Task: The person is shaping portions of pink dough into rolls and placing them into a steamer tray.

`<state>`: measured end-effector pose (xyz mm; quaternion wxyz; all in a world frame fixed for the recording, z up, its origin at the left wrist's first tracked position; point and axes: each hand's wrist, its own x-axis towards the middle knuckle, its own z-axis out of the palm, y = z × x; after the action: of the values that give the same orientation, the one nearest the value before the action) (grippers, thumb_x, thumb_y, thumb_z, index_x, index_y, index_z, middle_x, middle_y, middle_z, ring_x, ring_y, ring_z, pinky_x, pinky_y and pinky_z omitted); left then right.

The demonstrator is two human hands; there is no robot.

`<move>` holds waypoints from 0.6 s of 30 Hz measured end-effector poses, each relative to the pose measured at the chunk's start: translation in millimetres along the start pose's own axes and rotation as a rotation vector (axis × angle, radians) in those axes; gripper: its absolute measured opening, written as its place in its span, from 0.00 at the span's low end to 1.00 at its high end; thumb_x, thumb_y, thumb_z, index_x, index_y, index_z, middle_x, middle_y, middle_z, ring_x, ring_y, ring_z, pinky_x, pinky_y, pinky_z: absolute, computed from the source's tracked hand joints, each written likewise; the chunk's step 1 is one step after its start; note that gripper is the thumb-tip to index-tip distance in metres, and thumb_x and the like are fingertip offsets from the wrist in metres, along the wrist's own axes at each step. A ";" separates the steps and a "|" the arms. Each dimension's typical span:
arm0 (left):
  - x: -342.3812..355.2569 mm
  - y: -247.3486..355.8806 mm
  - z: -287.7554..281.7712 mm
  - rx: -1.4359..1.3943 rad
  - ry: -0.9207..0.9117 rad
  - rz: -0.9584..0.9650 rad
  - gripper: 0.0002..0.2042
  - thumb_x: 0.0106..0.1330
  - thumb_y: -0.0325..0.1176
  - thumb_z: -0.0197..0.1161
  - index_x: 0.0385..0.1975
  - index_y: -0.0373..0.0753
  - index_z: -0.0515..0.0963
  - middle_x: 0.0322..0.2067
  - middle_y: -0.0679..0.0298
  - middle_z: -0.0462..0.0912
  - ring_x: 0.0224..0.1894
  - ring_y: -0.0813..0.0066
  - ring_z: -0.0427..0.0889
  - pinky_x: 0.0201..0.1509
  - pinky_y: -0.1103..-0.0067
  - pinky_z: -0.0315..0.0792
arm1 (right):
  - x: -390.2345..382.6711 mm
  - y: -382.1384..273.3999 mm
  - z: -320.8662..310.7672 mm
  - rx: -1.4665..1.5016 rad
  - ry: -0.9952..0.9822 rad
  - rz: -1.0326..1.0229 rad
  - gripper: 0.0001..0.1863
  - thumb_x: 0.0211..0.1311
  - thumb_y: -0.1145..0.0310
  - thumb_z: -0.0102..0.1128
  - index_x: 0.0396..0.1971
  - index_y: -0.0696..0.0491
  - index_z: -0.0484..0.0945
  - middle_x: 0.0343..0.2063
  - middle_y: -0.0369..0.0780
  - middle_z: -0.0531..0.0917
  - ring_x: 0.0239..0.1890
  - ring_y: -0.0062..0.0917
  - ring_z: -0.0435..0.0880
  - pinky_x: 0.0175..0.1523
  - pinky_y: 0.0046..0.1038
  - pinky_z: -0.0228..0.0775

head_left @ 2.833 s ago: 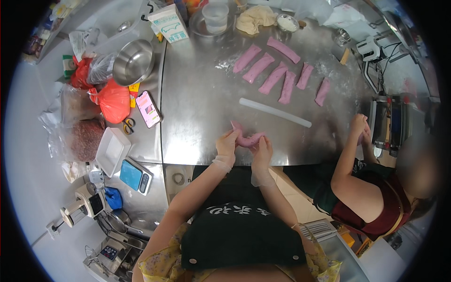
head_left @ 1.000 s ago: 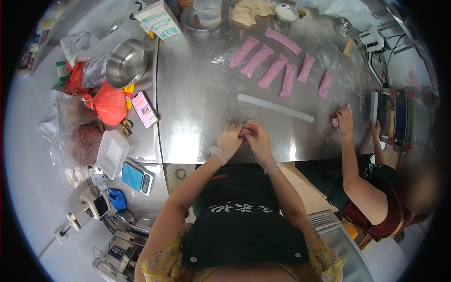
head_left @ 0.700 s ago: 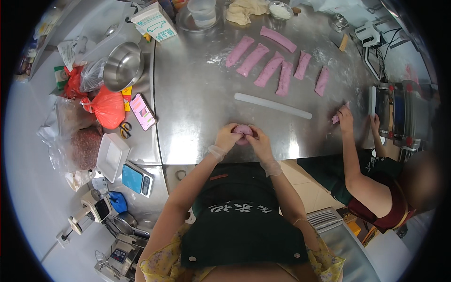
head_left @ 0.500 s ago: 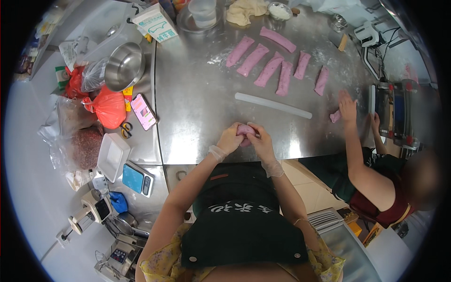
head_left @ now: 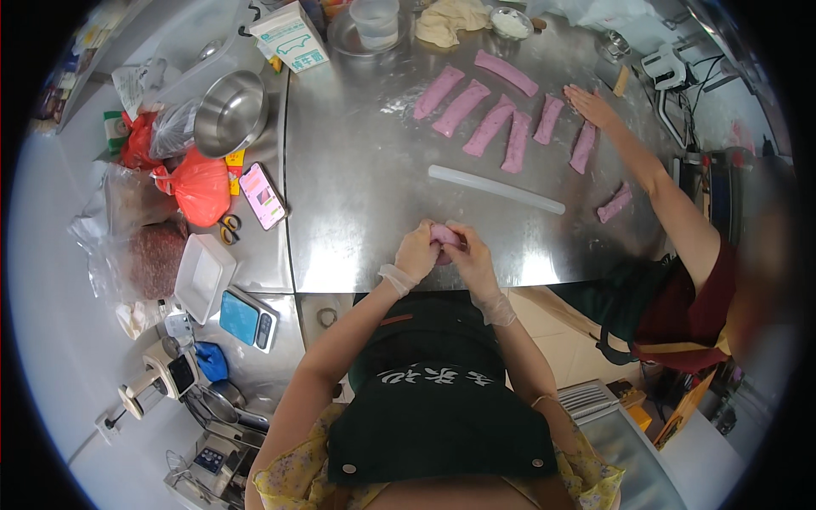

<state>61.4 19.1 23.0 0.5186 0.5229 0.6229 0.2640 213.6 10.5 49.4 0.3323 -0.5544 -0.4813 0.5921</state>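
Observation:
Between my two gloved hands is a curled piece of pink dough (head_left: 443, 235), held just over the near edge of the steel table. My left hand (head_left: 416, 253) wraps its left side, fingers closed. My right hand (head_left: 473, 260) pinches the right side with thumb and fingers. Part of the dough is hidden beneath my fingers. Beyond my hands lies a white rolling pin (head_left: 495, 189), slanting down to the right. Farther back, several pink dough rolls (head_left: 489, 127) rest on the table, and one more roll (head_left: 614, 203) lies to the right.
A co-worker's hand (head_left: 592, 105) reaches across the table at the right. On the left stand a steel bowl (head_left: 230, 115), a phone (head_left: 262, 195), scissors (head_left: 229, 229), a white tray (head_left: 205, 279) and a kitchen scale (head_left: 248, 319). At the back are a carton (head_left: 291, 38) and a flour bowl (head_left: 511, 24).
The co-worker's hand has moved from the right-hand dough roll to the far rolls, leaving that roll fully visible. My hands stay almost in place on the dough, fingers shifting slightly.

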 end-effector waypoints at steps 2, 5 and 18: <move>-1.7 -1.3 -0.1 -0.014 0.010 0.011 0.12 0.59 0.22 0.55 0.43 0.31 0.74 0.35 0.45 0.84 0.41 0.47 0.84 0.46 0.63 0.77 | -1.0 -0.3 0.7 -0.033 -0.005 0.004 0.21 0.63 0.76 0.59 0.57 0.58 0.73 0.49 0.40 0.80 0.51 0.24 0.79 0.56 0.26 0.72; -4.4 -2.3 1.4 0.032 0.055 0.038 0.12 0.60 0.24 0.56 0.44 0.32 0.74 0.35 0.45 0.84 0.41 0.46 0.84 0.45 0.60 0.77 | -2.6 -4.0 4.5 -0.027 -0.021 0.005 0.21 0.67 0.73 0.56 0.58 0.58 0.72 0.51 0.41 0.79 0.52 0.25 0.79 0.57 0.26 0.71; -7.5 -9.8 -7.9 0.324 -0.022 0.080 0.19 0.61 0.36 0.59 0.52 0.40 0.71 0.32 0.50 0.84 0.37 0.45 0.83 0.40 0.55 0.75 | -1.8 -8.5 9.7 -0.270 -0.064 -0.087 0.24 0.69 0.69 0.54 0.63 0.56 0.67 0.49 0.49 0.81 0.52 0.34 0.81 0.57 0.31 0.72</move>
<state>49.7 10.8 19.8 0.4234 0.6270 0.6301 0.1749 203.3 9.5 57.2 0.2643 -0.5534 -0.5905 0.5246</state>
